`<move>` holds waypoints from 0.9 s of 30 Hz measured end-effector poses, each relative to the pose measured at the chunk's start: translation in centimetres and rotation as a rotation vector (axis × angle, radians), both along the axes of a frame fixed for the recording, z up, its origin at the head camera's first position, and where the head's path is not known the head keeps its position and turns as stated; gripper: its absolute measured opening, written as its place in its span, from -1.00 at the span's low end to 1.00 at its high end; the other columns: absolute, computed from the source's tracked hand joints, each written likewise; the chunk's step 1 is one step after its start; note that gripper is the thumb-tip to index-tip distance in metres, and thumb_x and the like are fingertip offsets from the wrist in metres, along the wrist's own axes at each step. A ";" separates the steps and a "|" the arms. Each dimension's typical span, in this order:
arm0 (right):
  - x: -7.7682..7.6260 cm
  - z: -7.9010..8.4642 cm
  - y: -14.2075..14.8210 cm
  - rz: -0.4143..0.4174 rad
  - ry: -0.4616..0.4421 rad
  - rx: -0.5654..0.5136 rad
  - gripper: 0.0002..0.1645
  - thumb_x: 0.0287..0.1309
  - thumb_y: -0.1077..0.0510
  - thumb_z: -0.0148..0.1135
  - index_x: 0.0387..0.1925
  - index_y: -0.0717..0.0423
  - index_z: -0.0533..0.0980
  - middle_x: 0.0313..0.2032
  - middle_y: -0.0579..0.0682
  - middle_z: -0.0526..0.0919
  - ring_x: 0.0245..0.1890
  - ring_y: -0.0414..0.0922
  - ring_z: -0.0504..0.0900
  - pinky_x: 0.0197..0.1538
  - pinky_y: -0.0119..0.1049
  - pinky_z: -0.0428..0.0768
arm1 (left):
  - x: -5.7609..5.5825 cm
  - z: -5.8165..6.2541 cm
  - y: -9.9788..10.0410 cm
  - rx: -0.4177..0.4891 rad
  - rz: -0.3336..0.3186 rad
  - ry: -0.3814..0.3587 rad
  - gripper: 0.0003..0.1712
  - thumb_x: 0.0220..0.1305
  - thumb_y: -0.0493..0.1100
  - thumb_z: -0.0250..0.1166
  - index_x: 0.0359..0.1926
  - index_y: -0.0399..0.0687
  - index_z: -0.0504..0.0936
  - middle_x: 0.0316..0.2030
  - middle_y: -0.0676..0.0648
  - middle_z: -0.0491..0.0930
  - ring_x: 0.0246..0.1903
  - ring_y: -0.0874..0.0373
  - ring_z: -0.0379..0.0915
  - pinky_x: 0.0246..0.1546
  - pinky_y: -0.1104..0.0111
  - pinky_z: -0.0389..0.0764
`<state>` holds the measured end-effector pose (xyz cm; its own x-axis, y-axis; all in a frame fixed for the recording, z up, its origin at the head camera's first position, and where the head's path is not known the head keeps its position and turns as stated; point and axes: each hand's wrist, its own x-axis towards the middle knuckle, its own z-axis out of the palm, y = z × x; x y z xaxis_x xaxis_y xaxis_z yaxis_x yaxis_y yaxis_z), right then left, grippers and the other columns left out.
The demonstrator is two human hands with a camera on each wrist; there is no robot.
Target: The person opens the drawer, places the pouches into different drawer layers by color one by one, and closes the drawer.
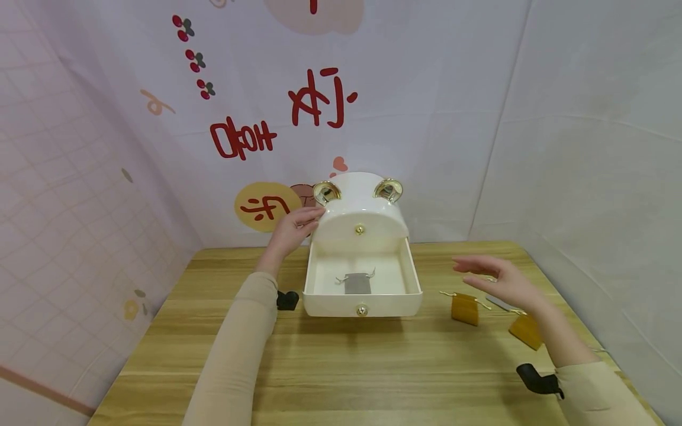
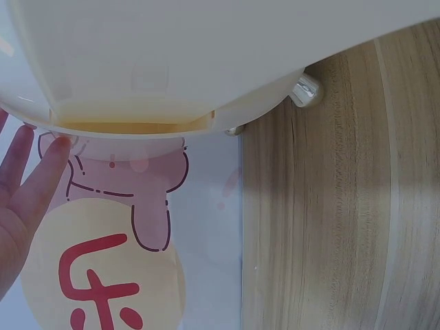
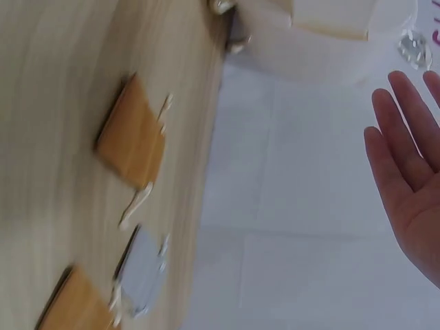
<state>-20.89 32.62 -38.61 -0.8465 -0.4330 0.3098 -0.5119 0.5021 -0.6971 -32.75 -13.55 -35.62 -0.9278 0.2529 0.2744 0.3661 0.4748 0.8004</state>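
A white box shaped like a frog [image 1: 354,201], with gold-rimmed eyes, stands at the back of the table. Its drawer [image 1: 362,306] is pulled out toward me, and a small grey drawstring pouch [image 1: 357,284] lies inside. Against the box's upper left side rest the fingertips of my left hand [image 1: 293,231], its fingers nearly straight. My right hand [image 1: 503,283] hovers in the air right of the box with fingers extended, holding nothing. Below it on the table lie a mustard pouch [image 1: 465,309], a second mustard pouch [image 1: 526,331] and a grey pouch [image 3: 141,268], partly hidden in the head view.
The wooden table [image 1: 341,373] reaches back to a white printed cloth [image 1: 426,118] hanging behind the box. More light cloth [image 1: 602,177] hangs along the right side. Black straps sit at both wrists, one of them [image 1: 538,380] by the right sleeve.
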 end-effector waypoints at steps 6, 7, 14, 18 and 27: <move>1.3 -1.1 3.7 -0.032 -0.059 -0.001 -0.50 0.36 0.29 0.19 0.30 0.20 0.44 0.08 0.14 0.64 0.06 -0.31 0.57 0.01 -0.55 0.51 | 0.0 0.0 0.2 -0.010 0.011 -0.002 -0.57 0.42 -0.14 0.24 0.27 0.14 0.59 0.30 0.02 0.44 0.35 0.06 0.24 0.25 0.17 0.42; 1.4 -1.3 4.3 -0.043 -0.070 0.002 -0.49 0.37 0.28 0.19 0.31 0.20 0.43 0.08 0.13 0.64 0.05 -0.31 0.57 -0.01 -0.54 0.52 | 0.0 0.0 0.2 -0.008 0.011 -0.002 -0.57 0.42 -0.14 0.24 0.27 0.14 0.59 0.30 0.02 0.44 0.35 0.06 0.24 0.24 0.17 0.43; 2.6 -3.0 8.1 -0.105 -0.113 0.045 -0.47 0.39 0.24 0.17 0.35 0.17 0.40 0.10 0.04 0.64 0.02 -0.41 0.55 -0.10 -0.47 0.60 | 0.0 -0.1 0.1 -0.011 0.016 0.000 -0.57 0.41 -0.14 0.25 0.27 0.15 0.60 0.30 0.03 0.44 0.35 0.07 0.23 0.23 0.17 0.44; 3.3 -3.8 10.0 -0.111 -0.137 0.042 -0.47 0.39 0.27 0.16 0.35 0.24 0.38 0.08 -0.19 0.64 0.03 -0.43 0.55 -0.08 -0.50 0.59 | -0.1 -0.1 0.0 -0.017 0.018 0.003 -0.56 0.41 -0.13 0.25 0.28 0.15 0.59 0.31 0.03 0.43 0.36 0.06 0.21 0.23 0.16 0.44; 4.9 -5.6 13.6 -0.199 -0.121 0.102 -0.47 0.34 0.27 0.22 0.32 0.22 0.43 0.08 -0.27 0.63 0.04 -0.52 0.48 -0.06 -0.62 0.46 | -0.1 -0.2 0.0 -0.020 0.021 0.003 -0.56 0.41 -0.12 0.25 0.27 0.18 0.59 0.30 0.05 0.44 0.35 0.07 0.23 0.23 0.15 0.44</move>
<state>-16.01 46.22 -44.20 -0.9464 -0.2778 0.1646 -0.3120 0.6553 -0.6879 -32.80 -13.50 -35.82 -0.9321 0.2391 0.2721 0.3583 0.4979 0.7898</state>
